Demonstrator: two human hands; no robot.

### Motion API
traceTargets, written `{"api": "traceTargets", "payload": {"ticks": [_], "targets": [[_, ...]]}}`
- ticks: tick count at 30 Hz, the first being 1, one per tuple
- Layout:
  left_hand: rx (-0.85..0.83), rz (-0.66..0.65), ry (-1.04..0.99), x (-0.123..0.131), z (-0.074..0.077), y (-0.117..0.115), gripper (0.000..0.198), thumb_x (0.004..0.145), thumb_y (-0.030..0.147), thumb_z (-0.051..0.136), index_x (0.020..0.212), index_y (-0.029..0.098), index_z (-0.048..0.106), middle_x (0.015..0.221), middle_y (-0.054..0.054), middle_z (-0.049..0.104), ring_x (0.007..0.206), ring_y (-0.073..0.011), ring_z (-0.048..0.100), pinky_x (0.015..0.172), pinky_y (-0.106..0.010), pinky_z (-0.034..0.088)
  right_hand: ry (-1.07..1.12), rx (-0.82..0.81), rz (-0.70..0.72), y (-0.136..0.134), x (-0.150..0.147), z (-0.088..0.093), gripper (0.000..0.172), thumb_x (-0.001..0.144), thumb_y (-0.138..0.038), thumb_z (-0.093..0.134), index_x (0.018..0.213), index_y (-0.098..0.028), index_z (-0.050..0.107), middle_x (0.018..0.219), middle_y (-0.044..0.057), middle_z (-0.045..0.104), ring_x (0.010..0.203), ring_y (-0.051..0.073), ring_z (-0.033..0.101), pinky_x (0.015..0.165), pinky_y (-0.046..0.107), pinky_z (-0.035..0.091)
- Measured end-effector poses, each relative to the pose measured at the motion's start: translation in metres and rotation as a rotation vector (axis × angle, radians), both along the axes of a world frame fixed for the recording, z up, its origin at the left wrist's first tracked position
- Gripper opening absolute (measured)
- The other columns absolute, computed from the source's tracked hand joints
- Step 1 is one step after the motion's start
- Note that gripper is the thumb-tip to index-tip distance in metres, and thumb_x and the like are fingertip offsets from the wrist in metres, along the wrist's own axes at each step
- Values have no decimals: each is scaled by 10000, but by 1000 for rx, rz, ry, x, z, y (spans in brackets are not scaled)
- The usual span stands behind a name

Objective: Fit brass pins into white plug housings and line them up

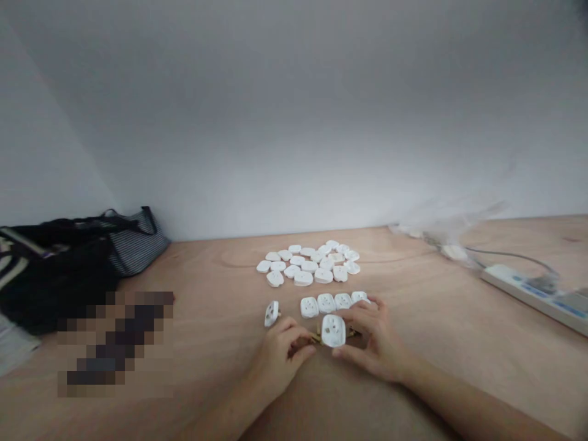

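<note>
Near the table's front, my right hand [374, 340] has its thumb and fingers around the right side of a white plug housing [333, 331], whose hollow inside faces me. My left hand [285, 349] is closed in a pinch on a small brass plug pin [315, 337] just left of that housing. Other small brass pieces [353, 332] show partly beneath my right hand. Behind it runs a row of several open white housings [326, 303], its right end partly hidden by my fingers. A separate housing [271, 313] stands tilted beyond my left hand, with brass at its right side.
Several white plug parts [309, 266] lie grouped farther back on the wooden table [206, 343]. A power strip [533, 294] with a grey cable and clear plastic wrap [450, 229] are at the right. A black bag [64, 269] and a blurred-out dark object [124, 337] occupy the left.
</note>
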State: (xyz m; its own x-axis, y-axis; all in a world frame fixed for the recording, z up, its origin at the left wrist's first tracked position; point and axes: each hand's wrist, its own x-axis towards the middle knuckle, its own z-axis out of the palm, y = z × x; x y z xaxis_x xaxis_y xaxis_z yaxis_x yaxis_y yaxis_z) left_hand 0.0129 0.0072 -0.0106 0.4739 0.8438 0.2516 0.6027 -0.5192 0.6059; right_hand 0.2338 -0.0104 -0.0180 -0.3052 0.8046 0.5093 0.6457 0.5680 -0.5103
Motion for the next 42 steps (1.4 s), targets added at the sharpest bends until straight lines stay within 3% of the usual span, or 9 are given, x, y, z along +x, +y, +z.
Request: {"api": "traceTargets", "payload": {"ticks": [5, 8, 12, 16, 24, 27, 33, 42], "targets": [[-53, 6, 38, -2, 3, 1, 138, 756, 95, 584, 845, 176, 651, 729, 0, 608, 656, -153, 564, 615, -236, 438, -2, -4, 9, 0, 0, -1, 455, 702, -514, 688, 1076, -275, 590, 888, 29, 663, 877, 230, 570, 982, 483, 163], [-37, -29, 85, -4, 3, 0, 205, 767, 60, 540, 894, 183, 645, 788, -13, 632, 724, -170, 588, 674, -257, 447, -9, -4, 27, 0, 0, 0, 462, 700, -531, 680, 1076, -276, 594, 866, 21, 660, 863, 222, 573, 986, 474, 171], [77, -75, 142, -7, -8, 0, 264, 826, 64, 454, 948, 205, 641, 877, -35, 622, 806, -184, 601, 720, -272, 454, -20, -1, 39, -2, 0, 2, 459, 717, -541, 658, 1082, -269, 597, 867, 24, 659, 861, 220, 575, 989, 474, 173], [170, -70, 212, -9, -20, 3, 216, 847, 77, 446, 847, 185, 633, 844, -35, 605, 751, -171, 598, 674, -254, 456, -17, -7, 47, -2, -1, 2, 460, 715, -523, 667, 1094, -274, 588, 885, 28, 662, 866, 222, 573, 990, 479, 165], [388, -216, 401, -15, -11, 5, 159, 894, 107, 450, 846, 180, 584, 835, -34, 621, 778, -184, 579, 695, -269, 469, -24, -10, 71, -2, -1, 3, 454, 704, -511, 684, 1084, -280, 591, 907, 25, 671, 874, 222, 573, 1006, 482, 146], [398, -188, 258, -15, -7, 5, 198, 915, 151, 421, 824, 176, 595, 786, -38, 625, 744, -178, 585, 698, -273, 480, -34, -12, 70, -2, 0, 3, 470, 707, -519, 676, 1105, -285, 587, 935, 26, 678, 889, 228, 574, 1003, 482, 162], [228, -65, -234, -4, 7, -5, 158, 909, 183, 476, 945, 189, 630, 874, -46, 667, 816, -164, 626, 749, -257, 496, -58, -52, 128, -2, -6, 7, 499, 717, -564, 650, 1147, -322, 576, 1032, 28, 679, 939, 249, 562, 982, 482, 188], [174, -22, -410, 7, 5, -9, 110, 837, 179, 595, 833, 187, 705, 758, -30, 684, 712, -158, 635, 674, -254, 499, -31, -66, 157, -3, -14, 8, 568, 677, -633, 650, 1159, -341, 577, 940, 20, 684, 914, 241, 561, 978, 465, 175]]}}
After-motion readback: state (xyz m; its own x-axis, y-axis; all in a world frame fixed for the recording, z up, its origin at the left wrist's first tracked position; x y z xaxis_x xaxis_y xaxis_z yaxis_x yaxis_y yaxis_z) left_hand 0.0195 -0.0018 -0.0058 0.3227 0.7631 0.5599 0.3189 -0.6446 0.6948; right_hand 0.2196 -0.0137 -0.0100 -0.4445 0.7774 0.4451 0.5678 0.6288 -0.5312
